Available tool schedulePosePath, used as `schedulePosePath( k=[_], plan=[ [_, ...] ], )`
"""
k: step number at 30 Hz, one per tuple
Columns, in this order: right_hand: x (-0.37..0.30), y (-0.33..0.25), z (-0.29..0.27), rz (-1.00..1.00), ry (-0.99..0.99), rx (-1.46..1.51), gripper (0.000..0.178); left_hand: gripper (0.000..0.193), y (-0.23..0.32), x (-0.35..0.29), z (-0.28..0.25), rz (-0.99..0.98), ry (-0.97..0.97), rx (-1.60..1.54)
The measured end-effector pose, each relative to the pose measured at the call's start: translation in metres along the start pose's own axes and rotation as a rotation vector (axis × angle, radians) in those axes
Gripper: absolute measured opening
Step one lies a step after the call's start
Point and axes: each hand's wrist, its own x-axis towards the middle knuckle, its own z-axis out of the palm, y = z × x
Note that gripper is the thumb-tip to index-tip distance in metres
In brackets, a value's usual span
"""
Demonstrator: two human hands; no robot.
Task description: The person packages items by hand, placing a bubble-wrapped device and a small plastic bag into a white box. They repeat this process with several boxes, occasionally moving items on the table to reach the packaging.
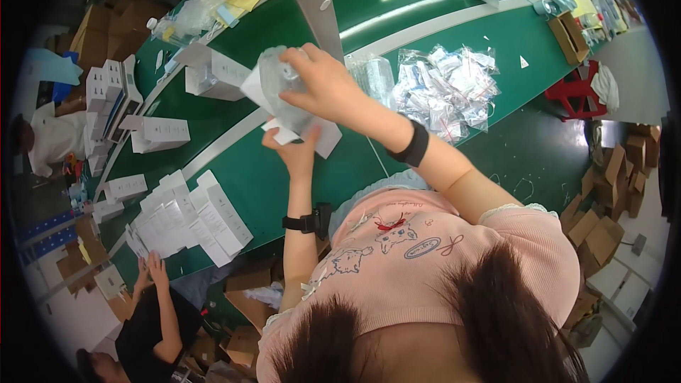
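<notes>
My right hand (319, 81) curls over a cloudy, translucent bubble-wrapped item (272, 74), fingers and thumb closed on it. Just below, my left hand (294, 150) grips a white carton (329, 140), its fingers at a raised flap. The wrapped item is at the carton's mouth; how far it reaches inside is hidden by my right hand. Right of my hands, another bubble-wrapped piece (372, 78) lies on the green table (355, 167). Beside it spreads a heap of small clear bags (447, 89) with white and blue contents.
A metal post (312, 0) rises beyond my hands. White cartons (213, 74) stand at the left, and a group of closed white boxes (191, 216) lies nearer. A co-worker's hands (152, 269) touch those boxes. A red stool (578, 92) stands at the right.
</notes>
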Motion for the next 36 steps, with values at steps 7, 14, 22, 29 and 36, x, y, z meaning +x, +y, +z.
schedulePosePath(
  k=[7, 14, 22, 29, 36],
  plan=[
    [-0.023, 0.036, -0.038, -0.372, -0.192, -0.221, 0.047, 0.075, 0.009, -0.017, 0.011, 0.023, -0.067, -0.183],
    [-0.086, 0.236, -0.172, 0.32, 0.443, -0.704, 0.048, 0.075, -0.01, -0.009, 0.008, 0.205, -0.069, -0.021],
    [-0.185, 0.372, -0.269, 1.12, -0.006, -0.782, 0.043, 0.059, 0.027, -0.004, -0.007, 0.072, -0.198, 0.299],
    [-0.101, 0.204, -0.208, 0.107, 0.3, -0.621, 0.015, 0.02, 0.051, 0.007, -0.011, 0.007, -0.232, 0.381],
    [-0.024, 0.065, -0.075, -0.621, -0.157, 0.066, 0.016, 0.01, 0.047, 0.03, -0.004, -0.21, -0.12, 0.326]
  ],
)
